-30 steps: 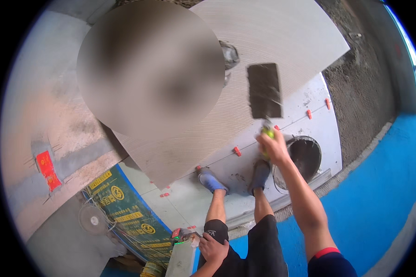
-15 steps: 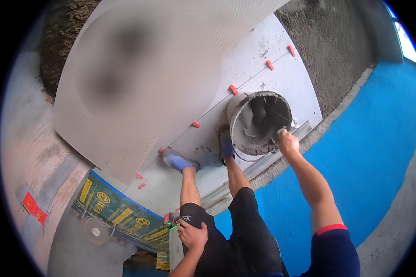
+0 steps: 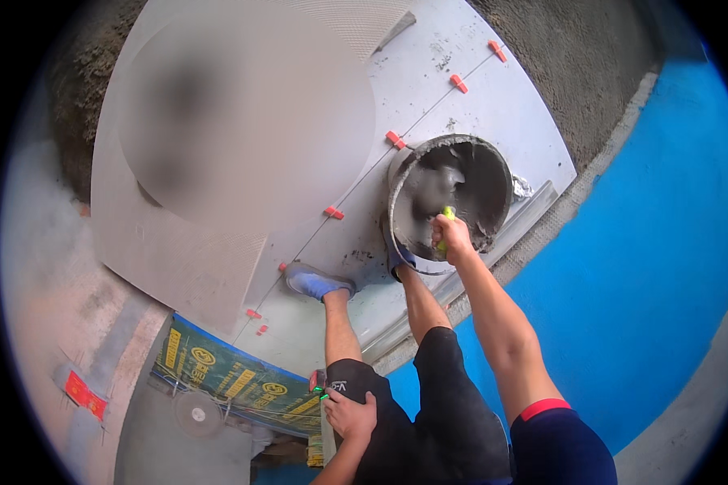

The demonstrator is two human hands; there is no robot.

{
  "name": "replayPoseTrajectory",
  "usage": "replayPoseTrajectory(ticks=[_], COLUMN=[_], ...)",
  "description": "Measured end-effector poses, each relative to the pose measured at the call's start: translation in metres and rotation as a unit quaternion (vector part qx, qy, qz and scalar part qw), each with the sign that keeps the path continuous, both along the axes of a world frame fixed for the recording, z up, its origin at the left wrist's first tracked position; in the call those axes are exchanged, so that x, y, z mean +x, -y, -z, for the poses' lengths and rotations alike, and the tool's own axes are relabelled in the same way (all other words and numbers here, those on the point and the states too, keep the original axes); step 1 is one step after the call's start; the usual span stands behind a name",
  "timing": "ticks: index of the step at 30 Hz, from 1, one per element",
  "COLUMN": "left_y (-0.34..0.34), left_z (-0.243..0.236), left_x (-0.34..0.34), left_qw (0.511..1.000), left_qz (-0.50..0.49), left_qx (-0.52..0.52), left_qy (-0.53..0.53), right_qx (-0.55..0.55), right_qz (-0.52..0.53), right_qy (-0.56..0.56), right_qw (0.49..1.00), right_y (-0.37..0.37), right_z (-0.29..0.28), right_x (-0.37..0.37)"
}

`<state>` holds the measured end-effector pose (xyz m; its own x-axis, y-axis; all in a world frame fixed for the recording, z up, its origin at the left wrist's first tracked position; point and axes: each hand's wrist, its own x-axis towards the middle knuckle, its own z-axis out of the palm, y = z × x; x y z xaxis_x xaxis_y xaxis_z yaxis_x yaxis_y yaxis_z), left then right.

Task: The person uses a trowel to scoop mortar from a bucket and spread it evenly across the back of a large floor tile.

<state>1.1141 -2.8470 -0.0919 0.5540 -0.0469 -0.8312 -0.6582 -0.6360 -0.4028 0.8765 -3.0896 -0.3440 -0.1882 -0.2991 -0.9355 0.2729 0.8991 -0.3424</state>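
Note:
My right hand (image 3: pixel 453 236) is closed around the yellow-green handle (image 3: pixel 446 217) of what looks like a trowel, over the mouth of a bucket (image 3: pixel 505 174). The tool's working end is blurred and cannot be told apart from the wet grey mortar (image 3: pixel 416 230) in the bucket. The bucket stands on light tiles beside my right shoe, tilted in view. My left hand (image 3: pixel 352 416) lies on my left thigh, fingers apart. Just beyond its fingertips is a small red and dark device (image 3: pixel 319 381) with green lights, partly hidden.
Red levelling wedges (image 3: pixel 395 140) line the tile joint left of the bucket. A large beige tile (image 3: pixel 194 267) covers the left, partly blurred. A metal straightedge (image 3: pixel 534 214) lies along the tile edge, beside blue-coated floor (image 3: pixel 623 267). At lower left are a disc (image 3: pixel 197 414) and green printed sheeting (image 3: pixel 234 372).
My right hand has moved left from the bucket's right rim to over its mouth, with the handle now clearly visible. The left hand stays on the thigh. The view has shifted slightly.

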Motion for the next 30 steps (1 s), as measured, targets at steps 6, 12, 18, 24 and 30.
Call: replayPoseTrajectory(ticks=[6, 12, 18, 24, 30], left_y=[-0.004, -0.001, 0.005, 0.010, -0.013], left_z=[0.001, 0.001, 0.000, -0.004, 0.002], left_x=[0.000, 0.002, 0.011, 0.023, 0.033], left_qw=[1.000, 0.999, 0.999, 0.999, 0.995], left_qz=[0.016, 0.039, 0.039, 0.037, 0.040], left_qx=[-0.006, -0.013, -0.035, -0.033, -0.086], left_qy=[0.012, 0.015, 0.009, 0.007, -0.001], right_qx=[-0.025, -0.083, -0.103, -0.108, -0.126], right_qz=[-0.068, -0.193, -0.216, -0.196, -0.166], right_qy=[-0.013, -0.067, -0.111, -0.123, -0.143], right_qw=[0.997, 0.975, 0.965, 0.967, 0.968], right_y=[0.004, -0.008, -0.023, -0.035, -0.053], right_z=[-0.022, -0.031, -0.041, -0.058, -0.097], right_x=[-0.001, -0.035, -0.045, -0.049, -0.058])
